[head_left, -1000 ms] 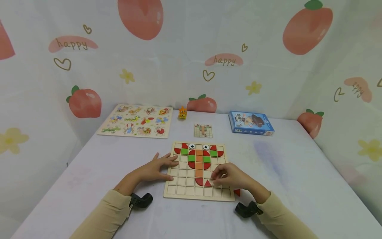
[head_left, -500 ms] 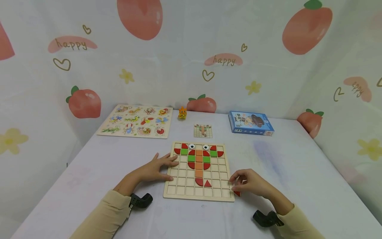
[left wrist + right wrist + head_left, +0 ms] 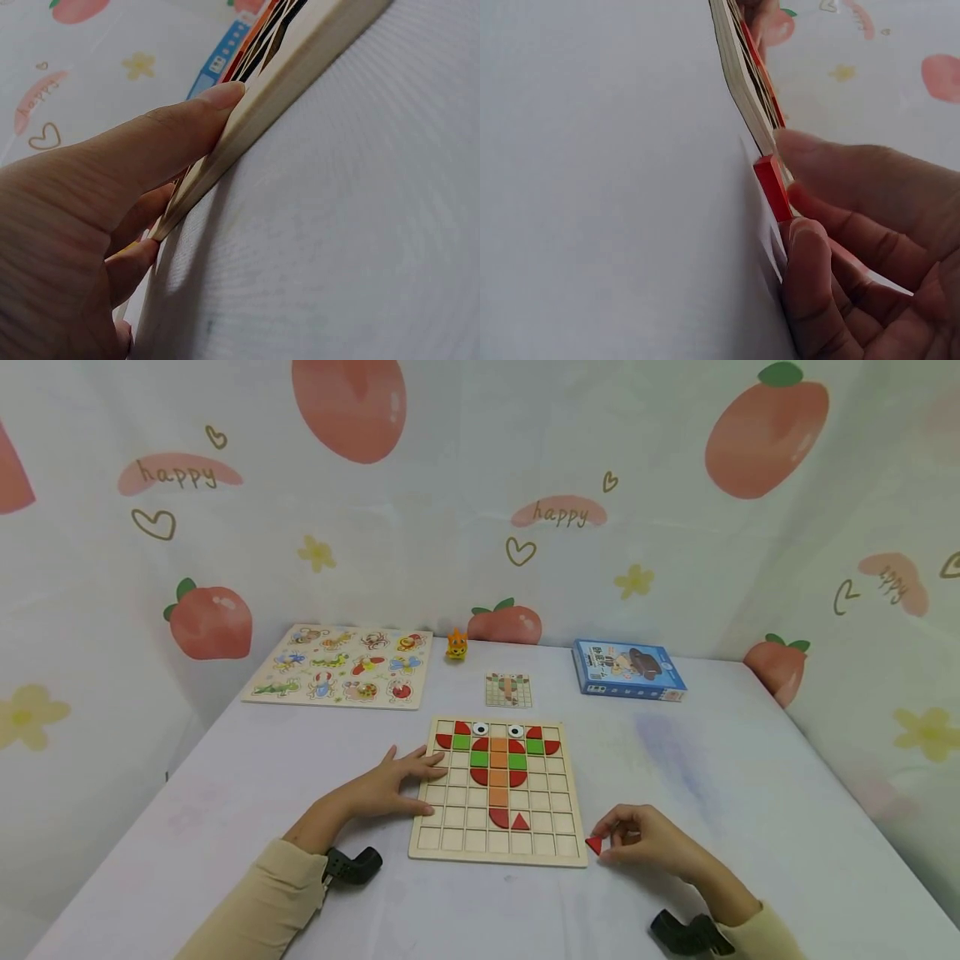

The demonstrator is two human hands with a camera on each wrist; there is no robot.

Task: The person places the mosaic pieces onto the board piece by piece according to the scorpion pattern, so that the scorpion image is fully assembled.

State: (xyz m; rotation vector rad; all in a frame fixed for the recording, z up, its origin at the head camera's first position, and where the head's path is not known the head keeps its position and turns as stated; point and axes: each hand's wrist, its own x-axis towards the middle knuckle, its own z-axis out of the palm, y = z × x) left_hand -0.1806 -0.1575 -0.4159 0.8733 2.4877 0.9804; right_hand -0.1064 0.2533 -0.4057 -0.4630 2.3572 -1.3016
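Note:
A wooden grid board point(image 3: 450, 839) lies flat on the table, with red, green and orange tiles and two eye tiles set in its cells. A red triangle tile point(image 3: 520, 821) sits in a lower cell beside a red quarter-round tile point(image 3: 498, 817). My left hand point(image 3: 386, 785) rests spread on the board's left edge; in the left wrist view its thumb point(image 3: 165, 139) lies on the rim. Just off the lower right edge, my right hand point(image 3: 641, 839) pinches a loose red triangle tile point(image 3: 594, 845) with thumb and fingertip. The right wrist view shows this tile's red side point(image 3: 772, 187) against the fingertips.
A small pattern card point(image 3: 508, 691) lies behind the board. At the back stand an orange and yellow toy figure point(image 3: 457, 646) and a blue box point(image 3: 630, 670). An insect puzzle board point(image 3: 337, 667) lies at the back left. A printed curtain hangs behind the table.
My right hand has moved right and toward me, from above the board's lower cells to the loose red triangle beside it. My left hand has stayed in place on the board.

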